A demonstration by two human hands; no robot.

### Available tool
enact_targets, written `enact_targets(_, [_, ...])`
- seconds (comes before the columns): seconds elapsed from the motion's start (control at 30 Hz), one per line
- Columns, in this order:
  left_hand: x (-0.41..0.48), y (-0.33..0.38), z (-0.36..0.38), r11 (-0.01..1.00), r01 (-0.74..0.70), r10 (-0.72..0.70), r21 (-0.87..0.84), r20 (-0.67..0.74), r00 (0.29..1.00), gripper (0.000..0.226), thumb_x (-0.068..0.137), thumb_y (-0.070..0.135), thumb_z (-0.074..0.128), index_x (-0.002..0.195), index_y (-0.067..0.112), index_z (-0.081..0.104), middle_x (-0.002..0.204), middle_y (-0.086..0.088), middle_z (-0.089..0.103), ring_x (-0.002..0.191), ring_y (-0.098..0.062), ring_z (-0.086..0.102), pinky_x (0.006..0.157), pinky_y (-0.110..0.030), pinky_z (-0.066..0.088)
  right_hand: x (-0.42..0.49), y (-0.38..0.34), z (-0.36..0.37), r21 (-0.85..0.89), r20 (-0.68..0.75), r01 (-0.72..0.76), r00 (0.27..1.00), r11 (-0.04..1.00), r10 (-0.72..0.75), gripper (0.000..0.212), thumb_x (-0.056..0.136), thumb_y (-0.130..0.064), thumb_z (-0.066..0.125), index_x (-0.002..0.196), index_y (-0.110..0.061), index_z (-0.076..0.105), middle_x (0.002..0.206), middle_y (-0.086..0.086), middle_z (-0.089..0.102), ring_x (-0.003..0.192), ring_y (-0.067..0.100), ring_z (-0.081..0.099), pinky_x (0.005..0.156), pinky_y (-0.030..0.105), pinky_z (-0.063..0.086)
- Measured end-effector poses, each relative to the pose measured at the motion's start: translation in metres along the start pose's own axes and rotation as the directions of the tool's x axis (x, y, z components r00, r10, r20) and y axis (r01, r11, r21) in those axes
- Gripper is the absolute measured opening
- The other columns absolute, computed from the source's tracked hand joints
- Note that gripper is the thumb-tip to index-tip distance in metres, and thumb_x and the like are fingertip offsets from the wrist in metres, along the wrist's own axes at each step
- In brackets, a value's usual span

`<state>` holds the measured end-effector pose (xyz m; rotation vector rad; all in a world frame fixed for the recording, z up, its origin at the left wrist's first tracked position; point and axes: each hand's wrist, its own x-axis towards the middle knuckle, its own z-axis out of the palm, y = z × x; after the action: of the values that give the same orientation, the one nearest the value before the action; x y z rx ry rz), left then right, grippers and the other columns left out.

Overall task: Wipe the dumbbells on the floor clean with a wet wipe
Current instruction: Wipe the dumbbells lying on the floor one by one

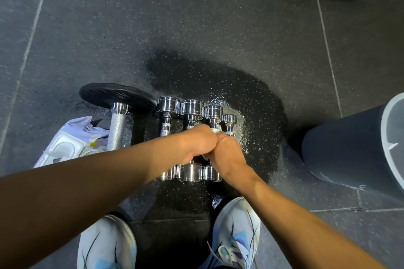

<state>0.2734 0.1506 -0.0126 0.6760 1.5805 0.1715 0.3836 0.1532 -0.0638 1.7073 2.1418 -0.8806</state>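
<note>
I look down on a row of four chrome dumbbells (192, 137) lying side by side on the floor (196, 28), handles running near to far, which lets me work along them in turn. My left hand (194, 144) and right hand (227, 150) meet knuckle to knuckle over the handles of the two right-hand ones. Both are curled, pinching a white wet wipe (216, 130) that peeks out between them, I judge to scrub a handle. The wipe packet (72, 142) lies at the left, beside a larger bar with a black plate (115, 96), within reach for a fresh sheet. A grey bin (349, 144) stands at the right, probably for used wipes.
</note>
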Motion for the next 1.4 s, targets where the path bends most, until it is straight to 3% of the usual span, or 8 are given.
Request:
enact_targets(0.2, [0.015,-0.001,-0.003,0.99,-0.071,0.067,-0.119,-0.042,0.997,0.038,0.107,0.026,0.045,0.132,0.003,0.062,0.13,-0.003,0.063,0.118,-0.015,0.054,0.103,-0.031,0.037,0.018,-0.01,0.0,0.026,-0.059,-0.068,0.996,0.997,0.069,0.039,0.098,-0.012,0.062,0.13,0.004,0.046,0.103,0.013,0.07,0.084,0.025,0.07,0.061,0.028,0.053])
enact_targets(0.33, [0.017,-0.003,-0.004,0.983,-0.137,0.127,-0.119,-0.086,0.988,0.035,0.105,0.01,0.041,0.133,0.008,0.063,0.135,-0.003,0.062,0.119,-0.016,0.057,0.1,-0.028,0.042,0.014,-0.007,0.003,0.042,-0.142,-0.05,0.988,0.998,0.056,0.018,0.1,0.004,0.044,0.116,-0.003,0.05,0.089,0.006,0.064,0.06,0.009,0.052,0.039,0.015,0.031])
enact_targets(0.5, [0.008,-0.004,-0.002,0.996,-0.057,0.058,0.069,-0.021,0.998,0.037,0.106,0.009,0.034,0.134,-0.006,0.051,0.136,-0.019,0.057,0.11,-0.024,0.056,0.095,-0.032,0.045,-0.001,0.001,0.01,0.038,0.034,-0.034,0.999,0.999,0.033,0.024,0.104,-0.006,0.043,0.122,0.0,0.058,0.111,0.018,0.061,0.089,0.025,0.062,0.066,0.026,0.042])
enact_targets(0.67, [0.004,-0.006,0.005,0.985,-0.014,0.004,0.171,0.057,0.998,0.029,0.105,0.007,0.033,0.123,-0.003,0.054,0.095,-0.008,0.057,0.087,-0.014,0.054,0.084,-0.03,0.042,-0.006,0.012,0.019,0.059,0.169,-0.093,0.982,0.994,0.082,0.032,0.105,-0.02,0.046,0.127,0.002,0.056,0.113,0.018,0.061,0.069,0.014,0.054,0.054,0.023,0.039])
enact_targets(0.8, [0.008,-0.004,0.007,0.993,0.009,-0.017,0.12,0.062,0.998,0.031,0.105,0.007,0.034,0.127,-0.002,0.054,0.109,-0.01,0.06,0.103,-0.019,0.057,0.086,-0.032,0.049,-0.006,0.014,0.003,0.026,0.118,-0.04,0.992,0.999,0.036,0.029,0.105,-0.013,0.044,0.124,0.007,0.055,0.121,0.025,0.06,0.112,0.039,0.059,0.084,0.034,0.042])
enact_targets(1.07, [0.022,-0.008,0.011,0.991,-0.098,0.094,-0.087,-0.055,0.994,0.032,0.11,0.021,0.039,0.113,0.004,0.065,0.101,-0.013,0.074,0.083,-0.015,0.068,0.048,-0.018,0.048,0.005,-0.002,-0.012,0.086,0.037,-0.054,0.998,0.995,0.051,0.029,0.091,-0.004,0.069,0.115,-0.001,0.054,0.072,-0.008,0.052,0.06,0.008,0.052,0.037,0.011,0.036])
enact_targets(1.2, [0.025,-0.007,0.007,0.977,-0.136,0.125,-0.166,-0.073,0.989,0.029,0.108,0.019,0.04,0.115,0.003,0.063,0.103,-0.018,0.073,0.096,-0.027,0.071,0.065,-0.025,0.052,0.02,-0.005,-0.023,0.164,0.026,-0.133,0.991,0.978,0.13,0.018,0.09,0.002,0.068,0.098,-0.007,0.055,0.073,-0.003,0.057,0.06,0.007,0.053,0.038,0.011,0.039])
enact_targets(1.4, [0.026,-0.01,0.007,0.991,-0.093,0.087,-0.099,-0.058,0.994,0.039,0.102,0.022,0.043,0.133,-0.002,0.042,0.099,-0.012,0.067,0.091,-0.019,0.062,0.088,-0.037,0.051,0.008,-0.004,-0.02,0.094,0.043,-0.061,0.997,0.994,0.057,0.023,0.097,-0.009,0.061,0.117,0.003,0.057,0.103,0.016,0.071,0.088,0.029,0.068,0.064,0.032,0.049])
